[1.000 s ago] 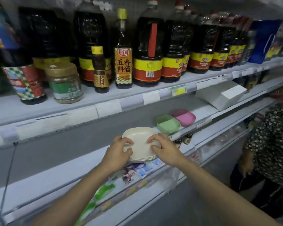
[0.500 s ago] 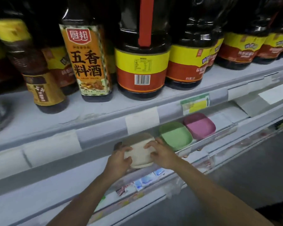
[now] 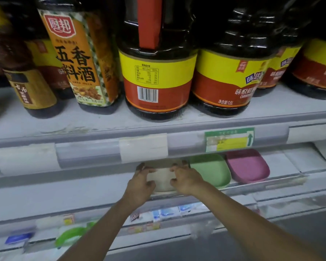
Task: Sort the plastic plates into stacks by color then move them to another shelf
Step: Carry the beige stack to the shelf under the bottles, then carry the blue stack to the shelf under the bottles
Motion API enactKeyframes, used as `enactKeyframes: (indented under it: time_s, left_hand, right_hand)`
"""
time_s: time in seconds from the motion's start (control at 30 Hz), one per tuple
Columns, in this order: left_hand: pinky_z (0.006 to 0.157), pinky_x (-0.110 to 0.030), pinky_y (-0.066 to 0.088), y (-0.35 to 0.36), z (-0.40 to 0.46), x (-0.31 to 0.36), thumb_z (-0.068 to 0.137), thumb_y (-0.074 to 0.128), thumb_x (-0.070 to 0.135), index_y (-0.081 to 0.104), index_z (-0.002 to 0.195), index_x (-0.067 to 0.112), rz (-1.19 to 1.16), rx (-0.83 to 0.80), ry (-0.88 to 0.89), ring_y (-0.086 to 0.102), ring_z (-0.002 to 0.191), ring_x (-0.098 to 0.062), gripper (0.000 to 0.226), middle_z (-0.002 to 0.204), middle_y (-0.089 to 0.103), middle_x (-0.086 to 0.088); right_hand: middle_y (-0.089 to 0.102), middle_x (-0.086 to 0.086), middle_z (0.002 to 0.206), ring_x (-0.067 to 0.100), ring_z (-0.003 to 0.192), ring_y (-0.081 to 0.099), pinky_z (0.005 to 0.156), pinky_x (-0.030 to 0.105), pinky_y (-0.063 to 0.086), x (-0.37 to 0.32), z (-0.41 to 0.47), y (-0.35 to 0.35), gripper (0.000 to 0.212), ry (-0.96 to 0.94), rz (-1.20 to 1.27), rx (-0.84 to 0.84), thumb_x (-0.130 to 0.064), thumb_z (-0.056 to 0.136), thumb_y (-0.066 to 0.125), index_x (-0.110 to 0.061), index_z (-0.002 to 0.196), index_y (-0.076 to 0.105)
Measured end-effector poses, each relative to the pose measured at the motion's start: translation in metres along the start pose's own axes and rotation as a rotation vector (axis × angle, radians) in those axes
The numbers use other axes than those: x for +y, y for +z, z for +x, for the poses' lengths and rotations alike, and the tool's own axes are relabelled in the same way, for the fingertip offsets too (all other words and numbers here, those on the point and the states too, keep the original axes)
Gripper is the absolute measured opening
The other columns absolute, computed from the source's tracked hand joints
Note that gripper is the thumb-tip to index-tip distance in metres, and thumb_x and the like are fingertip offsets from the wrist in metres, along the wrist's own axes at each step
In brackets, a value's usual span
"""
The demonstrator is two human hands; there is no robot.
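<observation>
Cream stack (image 3: 163,178) held at both sides by left hand (image 3: 139,185) and right hand (image 3: 186,180), fingers curled over its rim, on the shelf (image 3: 282,182) touching green stack (image 3: 210,169); pink stack (image 3: 246,164) beyond. Sorting judged done; placement nearly complete, release left.

dim, cool light | soft motion blur | edges bowed, darkened

Bare forearms (no sleeves visible).
</observation>
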State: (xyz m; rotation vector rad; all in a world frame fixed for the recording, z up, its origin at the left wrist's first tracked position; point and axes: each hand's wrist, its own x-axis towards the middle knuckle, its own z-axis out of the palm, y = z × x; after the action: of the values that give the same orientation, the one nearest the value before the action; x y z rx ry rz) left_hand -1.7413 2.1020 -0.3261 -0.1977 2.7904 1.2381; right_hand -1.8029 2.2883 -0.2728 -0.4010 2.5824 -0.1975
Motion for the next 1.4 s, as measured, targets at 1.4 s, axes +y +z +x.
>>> enactKeyframes:
  time_s: [1.4]
  left_hand:
    - [0.089,-0.032,0.052,-0.188,-0.186,-0.113,0.091,0.064,0.028,0.062,0.123,0.033,0.225,0.600,-0.399,0.062,0.107,-0.012,0.032,0.131,0.054,0.010]
  right_hand:
    - [0.049,-0.015,0.139,0.015,0.129,0.044,0.106,0.040,0.038,-0.290,-0.005,0.042,0.030,-1.080,-0.072,0.063,-0.040,0.100,0.051,-0.037,0.128,0.060]
